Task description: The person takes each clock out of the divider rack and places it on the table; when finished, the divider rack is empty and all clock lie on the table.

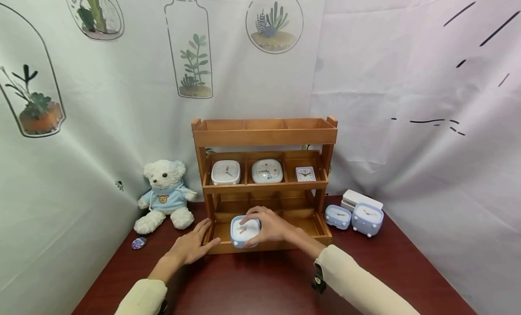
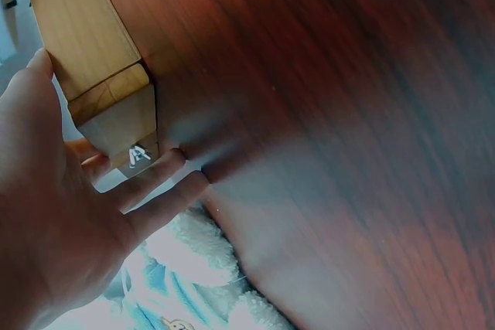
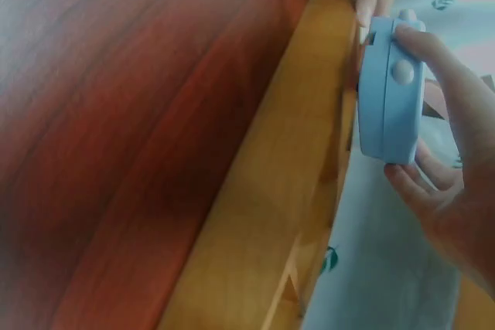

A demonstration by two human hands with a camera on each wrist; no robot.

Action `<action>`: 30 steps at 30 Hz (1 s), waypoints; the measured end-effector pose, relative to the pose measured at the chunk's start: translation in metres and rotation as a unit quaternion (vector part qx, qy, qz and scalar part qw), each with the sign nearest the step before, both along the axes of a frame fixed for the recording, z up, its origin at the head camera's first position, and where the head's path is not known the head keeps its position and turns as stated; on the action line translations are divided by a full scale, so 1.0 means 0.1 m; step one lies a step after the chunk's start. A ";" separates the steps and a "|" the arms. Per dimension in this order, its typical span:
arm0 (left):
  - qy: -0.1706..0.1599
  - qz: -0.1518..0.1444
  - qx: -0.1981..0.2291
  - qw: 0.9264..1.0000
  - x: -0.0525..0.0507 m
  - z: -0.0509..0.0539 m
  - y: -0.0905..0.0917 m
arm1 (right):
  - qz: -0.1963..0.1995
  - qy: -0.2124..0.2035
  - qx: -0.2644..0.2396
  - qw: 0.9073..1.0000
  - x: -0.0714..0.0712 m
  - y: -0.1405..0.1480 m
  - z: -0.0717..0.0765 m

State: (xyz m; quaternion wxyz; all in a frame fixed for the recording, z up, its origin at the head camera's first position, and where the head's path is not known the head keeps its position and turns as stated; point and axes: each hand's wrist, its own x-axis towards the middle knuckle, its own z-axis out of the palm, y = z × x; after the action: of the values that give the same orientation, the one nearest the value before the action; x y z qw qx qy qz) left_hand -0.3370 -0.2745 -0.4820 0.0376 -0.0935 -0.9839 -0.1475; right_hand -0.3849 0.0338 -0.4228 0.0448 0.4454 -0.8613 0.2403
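Note:
My right hand (image 1: pixel 269 225) grips a blue clock with a white face (image 1: pixel 240 231) at the left front of the wooden rack's bottom tier (image 1: pixel 281 245). In the right wrist view the blue clock (image 3: pixel 394 102) is seen side-on, with the thumb and fingers of my right hand (image 3: pixel 456 137) at its opposite ends. My left hand (image 1: pixel 190 247) rests at the rack's lower left corner, fingers extended. The left wrist view shows my left hand (image 2: pixel 69 214) spread around the rack's wooden corner (image 2: pixel 116 98), two fingertips reaching the table.
On the middle tier stand two white clocks (image 1: pixel 225 172) (image 1: pixel 267 171) and a small square clock (image 1: pixel 305 174). A teddy bear (image 1: pixel 166 197) and a round disc (image 1: pixel 139 243) are at the left. Two blue clocks (image 1: pixel 338 216) (image 1: pixel 367 219) and a white box (image 1: pixel 361 198) stand at the right.

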 end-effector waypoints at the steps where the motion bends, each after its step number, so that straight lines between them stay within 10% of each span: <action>1: 0.001 -0.002 0.000 1.000 0.00 0.00 0.00 | 0.002 0.004 -0.003 1.000 0.00 0.03 0.02; 30: 0.011 -0.026 0.009 1.000 0.02 -0.01 -0.04 | -0.100 0.080 0.009 0.992 0.11 1.85 0.33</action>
State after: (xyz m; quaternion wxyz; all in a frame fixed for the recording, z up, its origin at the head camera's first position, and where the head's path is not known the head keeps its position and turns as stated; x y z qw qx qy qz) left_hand -0.3350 -0.2788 -0.4834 0.0454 -0.1198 -0.9793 -0.1564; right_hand -0.3740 0.2190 -0.3896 0.1329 0.3755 -0.8972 0.1908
